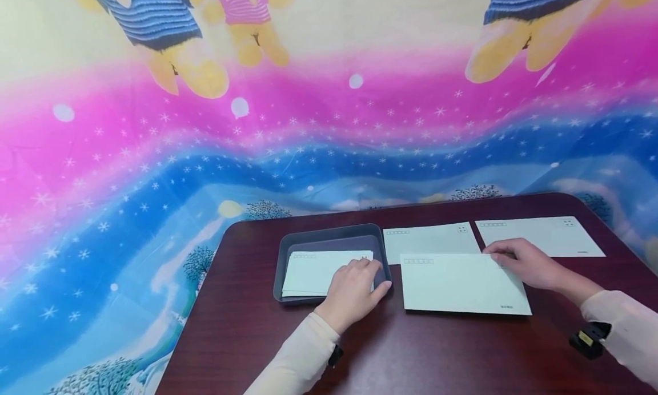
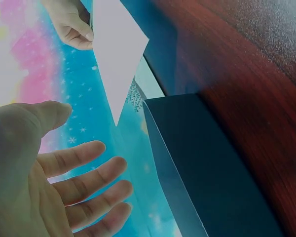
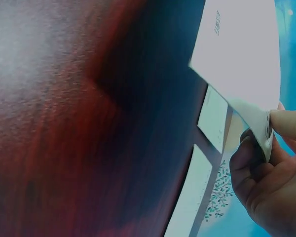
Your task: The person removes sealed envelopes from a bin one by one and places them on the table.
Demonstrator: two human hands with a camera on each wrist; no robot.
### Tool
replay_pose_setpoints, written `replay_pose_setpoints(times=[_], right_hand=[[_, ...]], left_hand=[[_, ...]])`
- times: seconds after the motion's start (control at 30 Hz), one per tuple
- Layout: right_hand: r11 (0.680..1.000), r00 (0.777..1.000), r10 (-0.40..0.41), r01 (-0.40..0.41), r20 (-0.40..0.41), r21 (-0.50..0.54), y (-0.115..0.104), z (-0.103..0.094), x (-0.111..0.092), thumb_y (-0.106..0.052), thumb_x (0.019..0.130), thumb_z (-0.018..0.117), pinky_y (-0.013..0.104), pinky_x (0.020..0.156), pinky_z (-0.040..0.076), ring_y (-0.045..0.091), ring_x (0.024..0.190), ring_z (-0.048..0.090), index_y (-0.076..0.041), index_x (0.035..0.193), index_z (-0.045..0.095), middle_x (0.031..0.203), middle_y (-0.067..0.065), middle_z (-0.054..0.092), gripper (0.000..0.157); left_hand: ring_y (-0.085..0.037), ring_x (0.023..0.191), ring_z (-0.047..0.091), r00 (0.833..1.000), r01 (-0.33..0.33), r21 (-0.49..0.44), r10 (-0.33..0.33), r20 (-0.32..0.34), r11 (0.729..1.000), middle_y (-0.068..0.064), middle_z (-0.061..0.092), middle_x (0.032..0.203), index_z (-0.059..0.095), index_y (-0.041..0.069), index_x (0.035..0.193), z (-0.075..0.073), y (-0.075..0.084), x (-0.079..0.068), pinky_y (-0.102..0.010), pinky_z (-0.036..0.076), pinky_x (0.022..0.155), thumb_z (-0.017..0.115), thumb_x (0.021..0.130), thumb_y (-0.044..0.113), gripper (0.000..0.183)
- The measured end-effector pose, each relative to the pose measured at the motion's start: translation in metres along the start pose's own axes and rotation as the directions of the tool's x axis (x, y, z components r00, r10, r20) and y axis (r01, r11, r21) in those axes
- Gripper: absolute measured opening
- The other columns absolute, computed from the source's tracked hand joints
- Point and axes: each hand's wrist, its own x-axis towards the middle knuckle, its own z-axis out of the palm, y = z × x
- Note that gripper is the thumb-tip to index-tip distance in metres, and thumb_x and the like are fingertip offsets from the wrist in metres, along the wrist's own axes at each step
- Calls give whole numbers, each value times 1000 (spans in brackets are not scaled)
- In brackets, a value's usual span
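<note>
My right hand (image 1: 529, 265) pinches a white envelope (image 1: 460, 285) by its upper right corner, thumb on the printed face. In the right wrist view, that held envelope (image 3: 241, 44) is lifted above the table and bends slightly near the fingers. My left hand (image 1: 354, 289) is over the right part of a dark grey tray (image 1: 334, 242). Its fingers are spread and loosely bent with nothing between them, as the left wrist view shows. A stack of white envelopes (image 1: 308, 274) lies in the tray, partly hidden by this hand.
Behind the held envelope, one envelope (image 1: 426, 240) lies on the dark red-brown table (image 1: 437, 349), right of the tray. Another envelope (image 1: 540, 235) lies farther right, near the back edge. A colourful printed cloth (image 1: 308, 132) hangs behind the table.
</note>
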Motion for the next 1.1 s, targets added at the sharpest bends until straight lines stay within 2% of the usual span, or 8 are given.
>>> replay_pose_setpoints(times=[0.27, 0.47, 0.67, 0.87, 1.1], right_hand=[[1000, 1000, -6, 6, -5, -23, 9, 0, -6, 1, 101, 55, 24, 66, 50, -4, 82, 61, -6, 108, 75, 103, 10, 74, 21], [999, 1000, 6, -6, -5, -47, 16, -4, -7, 0, 100, 56, 23, 67, 51, -8, 84, 60, 0, 111, 73, 105, 12, 74, 20], [996, 1000, -19, 17, -13, -85, 23, -9, -10, 2, 100, 56, 24, 66, 51, -7, 82, 60, -3, 109, 74, 102, 7, 73, 21], [992, 998, -46, 40, -48, -119, 31, -12, -15, 4, 97, 59, 19, 68, 50, -15, 88, 56, 0, 108, 74, 103, 12, 74, 19], [986, 997, -38, 26, -67, -167, 39, -17, -21, 7, 95, 61, 17, 68, 49, -20, 90, 51, 2, 105, 74, 103, 15, 74, 17]], left_hand=[[-16, 91, 69, 999, -38, 35, 38, -13, 999, 2, 74, 102, 70, 17, 112, 5, 4, -1, -29, 55, 72, 65, 97, 42, 29], [-15, 93, 69, 999, -52, 34, 52, -1, 998, 3, 74, 105, 70, 18, 115, 7, 9, 1, -29, 56, 74, 64, 97, 43, 31], [-14, 89, 68, 998, -63, 52, 63, 1, 997, 3, 73, 100, 69, 18, 112, 8, 13, 3, -28, 55, 71, 64, 97, 44, 30], [-14, 87, 68, 998, -64, 65, 64, 6, 996, 4, 73, 98, 70, 18, 112, 11, 16, 2, -27, 54, 69, 64, 97, 44, 31], [-14, 83, 66, 996, -92, 81, 91, 13, 992, 4, 73, 97, 70, 17, 112, 15, 19, 1, -26, 53, 68, 64, 97, 44, 31]])
